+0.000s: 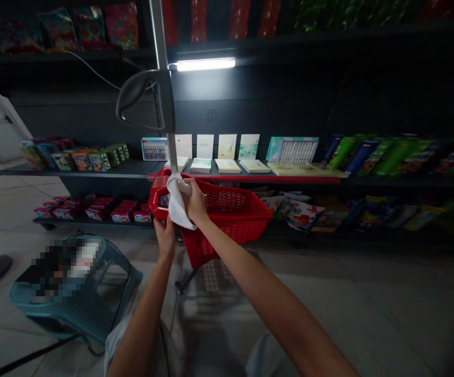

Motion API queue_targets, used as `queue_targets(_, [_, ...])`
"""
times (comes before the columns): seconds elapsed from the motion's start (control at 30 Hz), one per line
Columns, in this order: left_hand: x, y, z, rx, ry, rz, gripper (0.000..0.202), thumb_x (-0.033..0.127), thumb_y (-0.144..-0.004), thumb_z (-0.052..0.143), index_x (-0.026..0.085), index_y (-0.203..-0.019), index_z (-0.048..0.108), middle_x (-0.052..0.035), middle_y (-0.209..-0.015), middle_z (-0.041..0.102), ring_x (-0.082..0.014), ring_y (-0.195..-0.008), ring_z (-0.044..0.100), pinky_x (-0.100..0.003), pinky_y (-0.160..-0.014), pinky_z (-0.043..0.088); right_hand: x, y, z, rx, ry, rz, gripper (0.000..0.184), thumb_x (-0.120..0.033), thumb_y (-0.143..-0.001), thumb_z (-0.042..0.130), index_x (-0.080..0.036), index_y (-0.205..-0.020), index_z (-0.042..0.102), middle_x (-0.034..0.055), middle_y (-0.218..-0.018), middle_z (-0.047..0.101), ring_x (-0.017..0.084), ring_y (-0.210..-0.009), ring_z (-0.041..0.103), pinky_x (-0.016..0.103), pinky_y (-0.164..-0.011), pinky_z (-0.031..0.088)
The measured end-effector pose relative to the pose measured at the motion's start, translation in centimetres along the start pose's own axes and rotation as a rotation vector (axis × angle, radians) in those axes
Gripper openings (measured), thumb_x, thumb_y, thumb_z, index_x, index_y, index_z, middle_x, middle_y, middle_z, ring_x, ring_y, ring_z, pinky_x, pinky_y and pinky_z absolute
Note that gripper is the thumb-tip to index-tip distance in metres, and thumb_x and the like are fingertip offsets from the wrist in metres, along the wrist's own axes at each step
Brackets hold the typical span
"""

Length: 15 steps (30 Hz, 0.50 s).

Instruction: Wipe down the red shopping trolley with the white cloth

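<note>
A small red shopping cart [227,230] stands before me, its handle end toward the left. My right hand [195,201] is closed on a white cloth [178,204], which drapes over the cart's handle end and hangs down beside it. Just below, my left hand [165,235] grips the lower edge of the red handle, its fingertips partly hidden. Right behind the cloth rises a metal pole [173,152] with a grey loop-shaped handle [166,99] on it. Whether the cloth touches the pole I cannot tell.
A dark shelf [128,167] behind the cart carries boxes, upright cards and green and blue packs. Red boxes [123,210] and snack bags [299,214] sit lower down. On the left floor stands a blue-green stool [74,309] with blurred items and a cable.
</note>
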<state>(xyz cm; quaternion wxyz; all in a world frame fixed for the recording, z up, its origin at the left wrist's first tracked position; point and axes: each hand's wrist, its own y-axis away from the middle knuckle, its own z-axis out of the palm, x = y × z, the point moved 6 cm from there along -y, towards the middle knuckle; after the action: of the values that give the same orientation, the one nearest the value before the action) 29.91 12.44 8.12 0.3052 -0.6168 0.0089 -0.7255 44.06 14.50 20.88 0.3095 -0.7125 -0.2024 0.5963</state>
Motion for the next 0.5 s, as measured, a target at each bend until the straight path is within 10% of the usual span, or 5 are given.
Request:
queue_targets(0.2, [6.7, 0.3, -1.5, 0.117, -0.517, 0.455, 0.068, 0.044, -0.097, 0.06, 0.018, -0.155, 0.036, -0.0195, -0.169, 0.028, -0.0307, -0.162, 0.016, -0.056, -0.132, 0.014, 3.2, 3.9, 0.0, -0.084, 0.031, 0.084, 0.024, -0.038, -0.083, 0.063, -0.023, -0.103, 0.062, 0.001, -0.09, 0.071, 0.021, -0.082, 0.066, 0.031, -0.08, 0.051])
queue_targets(0.33, [8.3, -0.5, -0.4, -0.186, -0.722, 0.591, 0.033, 0.04, -0.103, 0.047, 0.022, -0.119, 0.07, -0.0111, -0.136, 0.065, -0.0306, -0.151, 0.035, -0.059, -0.13, 0.015, 3.4, 4.4, -0.3, -0.077, 0.015, 0.056, 0.024, -0.04, -0.084, 0.062, -0.024, -0.102, 0.062, 0.0015, -0.093, 0.071, 0.021, -0.085, 0.066, 0.031, -0.082, 0.051])
queue_targets(0.5, [8.6, -0.1, -0.1, -0.279, -0.823, 0.606, 0.038, 0.046, -0.101, 0.048, 0.022, -0.121, 0.071, -0.0122, -0.129, 0.063, -0.033, -0.145, 0.036, -0.057, -0.127, 0.025, 5.5, 3.9, 0.3, -0.015, -0.059, 0.108, 0.027, -0.041, -0.086, 0.058, -0.024, -0.107, 0.057, -0.0017, -0.086, 0.065, 0.018, -0.074, 0.062, 0.027, -0.071, 0.051])
